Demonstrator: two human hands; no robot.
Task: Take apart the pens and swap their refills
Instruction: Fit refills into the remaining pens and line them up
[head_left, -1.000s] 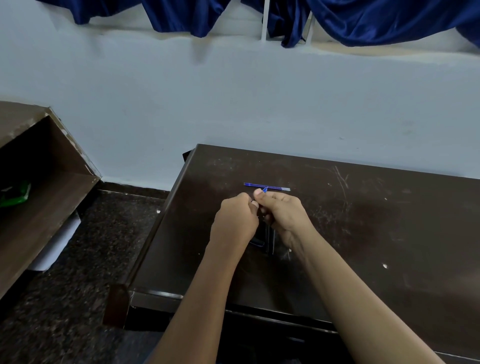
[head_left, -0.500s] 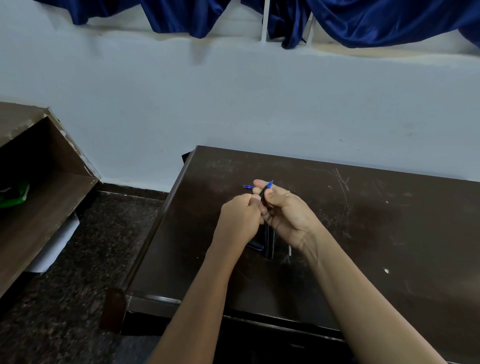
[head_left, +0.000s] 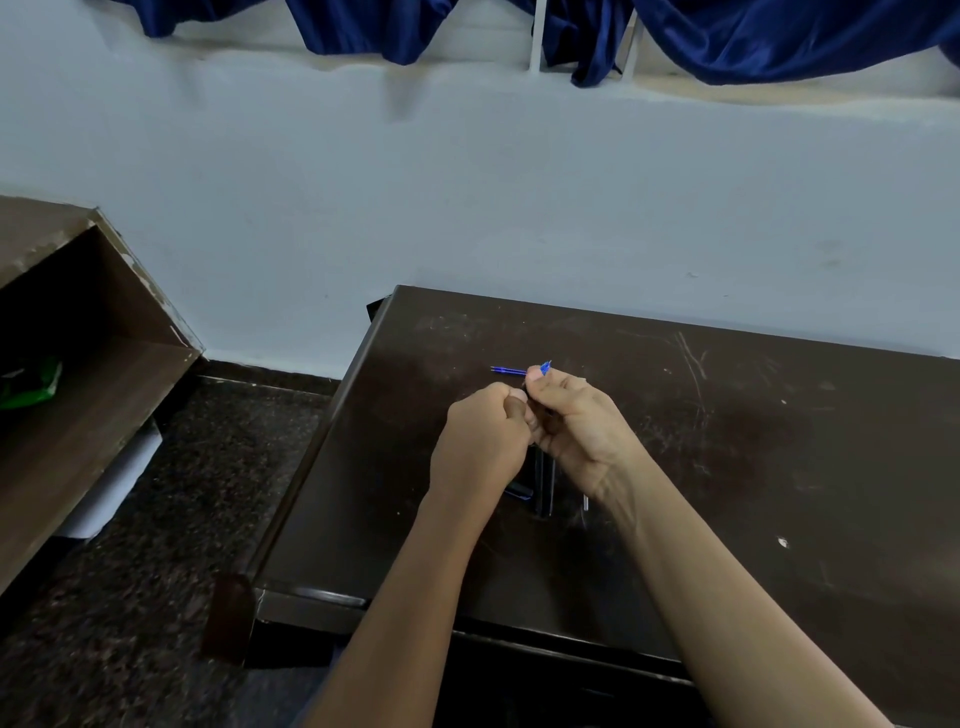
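Above the dark wooden table (head_left: 727, 467), my left hand (head_left: 480, 441) and my right hand (head_left: 582, 426) meet, both curled round a dark pen; its blue tip (head_left: 545, 367) pokes out above my right fingers. A thin blue refill (head_left: 506, 370) lies flat on the table just behind the hands, its right end hidden by my fingers. Dark pen parts (head_left: 543, 486) lie on the table under the hands, with a small dark piece (head_left: 519, 491) to their left and a thin metal piece (head_left: 585, 503) to their right.
A brown open shelf unit (head_left: 78, 389) stands at the left with a green item (head_left: 31, 387) inside. Dark speckled floor (head_left: 171, 545) lies between it and the table. A pale wall and blue curtains (head_left: 779, 36) are behind.
My right hand turned and rose slightly, so the pen's blue tip now points up past my fingers and covers more of the refill. The left hand stayed in place.
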